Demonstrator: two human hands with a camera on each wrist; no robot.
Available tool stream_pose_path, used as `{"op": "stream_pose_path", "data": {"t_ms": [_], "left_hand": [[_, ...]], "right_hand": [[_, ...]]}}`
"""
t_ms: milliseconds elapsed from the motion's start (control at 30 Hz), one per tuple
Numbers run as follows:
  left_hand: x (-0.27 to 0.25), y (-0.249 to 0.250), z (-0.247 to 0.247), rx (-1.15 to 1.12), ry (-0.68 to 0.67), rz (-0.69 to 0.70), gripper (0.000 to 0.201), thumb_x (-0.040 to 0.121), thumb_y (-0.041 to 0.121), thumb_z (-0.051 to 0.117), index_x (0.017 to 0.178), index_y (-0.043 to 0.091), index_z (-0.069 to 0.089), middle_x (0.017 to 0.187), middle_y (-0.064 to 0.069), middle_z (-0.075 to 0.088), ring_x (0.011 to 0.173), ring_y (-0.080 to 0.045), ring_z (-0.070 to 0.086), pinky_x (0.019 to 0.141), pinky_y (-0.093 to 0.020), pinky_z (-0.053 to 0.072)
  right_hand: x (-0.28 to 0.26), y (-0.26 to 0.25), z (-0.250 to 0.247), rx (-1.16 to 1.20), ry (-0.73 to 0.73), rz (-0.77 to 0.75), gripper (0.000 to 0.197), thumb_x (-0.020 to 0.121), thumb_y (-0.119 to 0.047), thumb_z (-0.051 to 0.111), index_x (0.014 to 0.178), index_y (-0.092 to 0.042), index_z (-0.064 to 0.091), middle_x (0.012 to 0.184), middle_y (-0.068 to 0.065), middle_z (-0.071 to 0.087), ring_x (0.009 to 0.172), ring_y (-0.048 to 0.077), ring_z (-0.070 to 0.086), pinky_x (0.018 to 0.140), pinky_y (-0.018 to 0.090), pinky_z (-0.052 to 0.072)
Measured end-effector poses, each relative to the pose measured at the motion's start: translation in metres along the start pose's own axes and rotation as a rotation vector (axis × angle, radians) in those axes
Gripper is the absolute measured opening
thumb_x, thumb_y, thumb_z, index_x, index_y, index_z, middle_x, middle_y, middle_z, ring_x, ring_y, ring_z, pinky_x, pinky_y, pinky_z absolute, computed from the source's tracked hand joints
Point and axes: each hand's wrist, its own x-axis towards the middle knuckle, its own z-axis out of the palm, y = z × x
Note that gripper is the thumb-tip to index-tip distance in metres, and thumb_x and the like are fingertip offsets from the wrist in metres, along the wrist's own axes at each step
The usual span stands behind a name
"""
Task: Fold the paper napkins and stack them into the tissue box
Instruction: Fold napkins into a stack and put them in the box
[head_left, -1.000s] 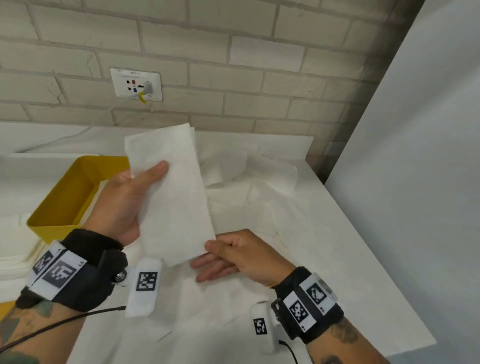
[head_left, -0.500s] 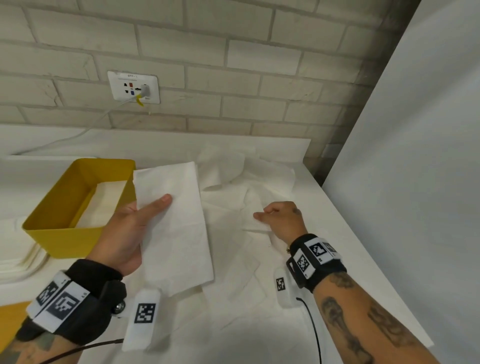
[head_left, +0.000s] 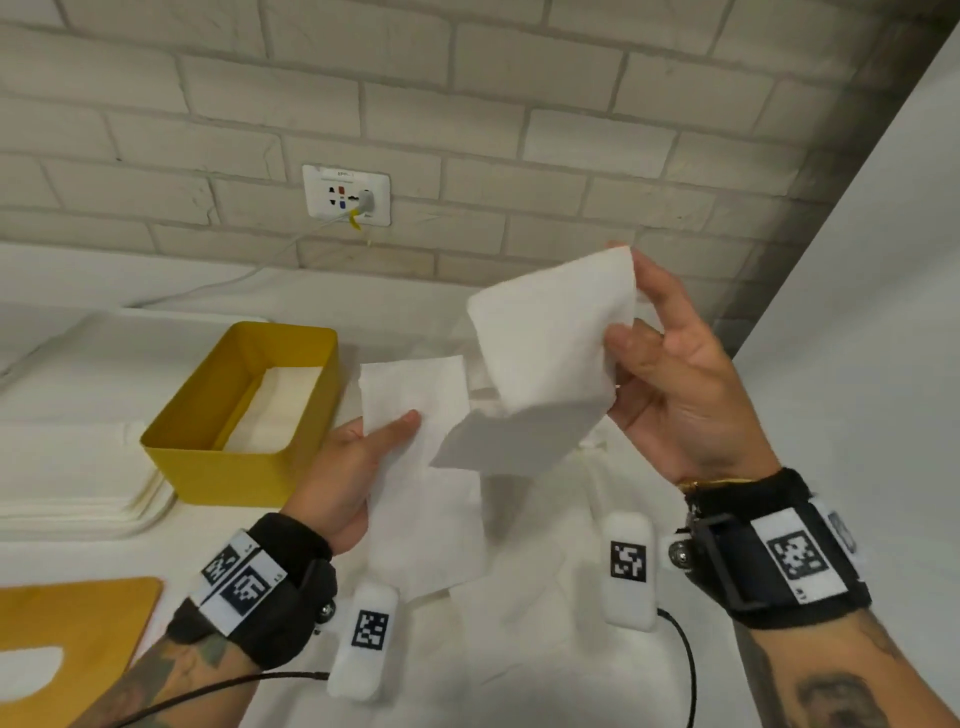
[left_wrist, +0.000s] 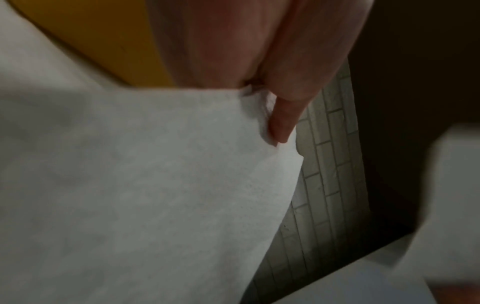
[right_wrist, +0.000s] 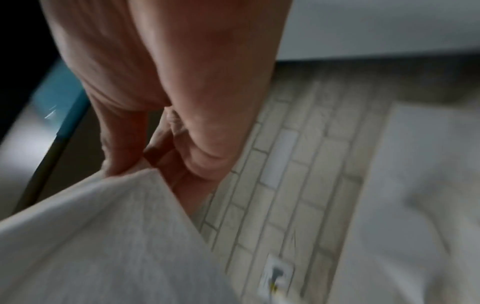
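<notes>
My left hand (head_left: 358, 457) holds a folded white napkin (head_left: 415, 467) upright, thumb across its front, just right of the yellow tissue box (head_left: 208, 467). The left wrist view shows that napkin (left_wrist: 155, 185) under my thumb (left_wrist: 283, 121), with the box (left_wrist: 103, 41) behind. My right hand (head_left: 670, 384) is raised above the table and pinches a second, loosely hanging napkin (head_left: 545, 364) by its upper right edge; its lower part overlaps the folded one. In the right wrist view the fingers (right_wrist: 122, 144) pinch that napkin (right_wrist: 103, 236). White paper lies inside the box.
Loose napkins (head_left: 519, 597) cover the white table in front of me. A stack of white trays (head_left: 78, 493) sits left of the box, a yellow lid (head_left: 67, 639) at lower left. A brick wall with a socket (head_left: 346, 195) is behind; a white panel (head_left: 883, 312) stands at right.
My right hand reached to the loose napkins on the table, took one and lifted it up to the right. The left hand kept its folded napkin, now lower and nearer the box.
</notes>
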Motion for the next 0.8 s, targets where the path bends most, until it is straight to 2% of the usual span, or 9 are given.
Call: {"op": "stream_pose_path", "data": {"t_ms": [33,100,167,233,333,433,567,667,800], "left_hand": [[0.0,-0.001,0.005,-0.003,-0.009,-0.004,0.029,0.098,0.018,0.06,0.121,0.003,0.068,0.104,-0.014,0.078,0.087,-0.024,0.076,0.067,-0.031,0.061],[-0.001,-0.001,0.013,-0.017,-0.033,-0.021,0.031,0.101,0.021,0.058,0.124,0.002,0.067,0.109,-0.014,0.077,0.092,-0.026,0.076,0.071,-0.032,0.061],[-0.003,0.0,0.02,-0.02,-0.054,-0.03,0.034,0.103,0.026,0.055,0.128,0.006,0.066,0.119,-0.013,0.075,0.105,-0.028,0.074,0.084,-0.037,0.06],[-0.005,0.0,0.024,-0.01,-0.063,-0.042,0.038,0.103,0.03,0.053,0.13,0.006,0.066,0.123,-0.013,0.073,0.113,-0.029,0.071,0.096,-0.041,0.055],[-0.008,-0.002,0.024,-0.009,-0.044,-0.061,0.042,0.104,0.037,0.051,0.129,0.007,0.068,0.122,-0.013,0.074,0.114,-0.029,0.07,0.1,-0.042,0.053],[-0.01,-0.002,0.022,-0.008,-0.027,-0.062,0.051,0.104,0.049,0.047,0.129,0.011,0.068,0.121,-0.013,0.074,0.114,-0.029,0.071,0.103,-0.045,0.052],[-0.008,-0.006,0.023,-0.056,-0.056,-0.064,0.069,0.101,0.065,0.033,0.139,0.015,0.061,0.131,-0.012,0.07,0.122,-0.029,0.066,0.11,-0.048,0.046],[-0.009,-0.008,0.024,-0.031,-0.081,-0.048,0.066,0.1,0.065,0.036,0.134,0.016,0.064,0.127,-0.01,0.072,0.119,-0.026,0.068,0.106,-0.046,0.049],[-0.009,-0.01,0.023,0.054,-0.102,-0.03,0.038,0.104,0.036,0.052,0.128,0.01,0.066,0.119,-0.009,0.076,0.109,-0.025,0.073,0.088,-0.036,0.058]], "right_hand": [[0.0,0.008,0.002,0.059,0.025,0.009,0.044,0.083,-0.008,0.062,0.12,-0.031,0.068,0.095,0.006,0.073,0.078,0.016,0.071,0.065,0.029,0.06],[0.001,0.035,0.009,-0.037,0.146,0.127,0.041,0.089,-0.005,0.062,0.126,-0.023,0.063,0.103,0.012,0.075,0.078,0.019,0.072,0.062,0.029,0.06],[-0.002,0.065,0.014,-0.181,0.242,0.24,0.035,0.093,-0.004,0.065,0.126,-0.015,0.063,0.107,0.015,0.076,0.089,0.024,0.073,0.069,0.031,0.061],[-0.006,0.087,0.015,-0.233,0.311,0.292,0.026,0.094,-0.005,0.067,0.119,-0.01,0.067,0.104,0.012,0.078,0.097,0.028,0.074,0.082,0.038,0.06],[-0.012,0.102,0.017,-0.357,0.389,0.254,0.014,0.094,-0.007,0.069,0.107,-0.01,0.071,0.097,0.006,0.079,0.096,0.026,0.075,0.094,0.044,0.058],[-0.014,0.106,0.021,-0.436,0.384,0.209,0.011,0.095,-0.011,0.069,0.105,-0.016,0.072,0.095,0.0,0.079,0.094,0.019,0.075,0.092,0.041,0.059],[-0.013,0.111,0.022,-0.488,0.389,0.194,0.012,0.095,-0.016,0.07,0.106,-0.02,0.072,0.097,-0.004,0.079,0.094,0.015,0.075,0.093,0.044,0.059],[-0.013,0.115,0.021,-0.506,0.417,0.191,0.012,0.095,-0.017,0.07,0.106,-0.019,0.072,0.098,-0.004,0.079,0.094,0.015,0.075,0.093,0.044,0.059],[-0.012,0.119,0.023,-0.515,0.445,0.197,0.013,0.093,-0.021,0.072,0.106,-0.023,0.072,0.1,-0.005,0.078,0.097,0.014,0.074,0.094,0.047,0.058]]}}
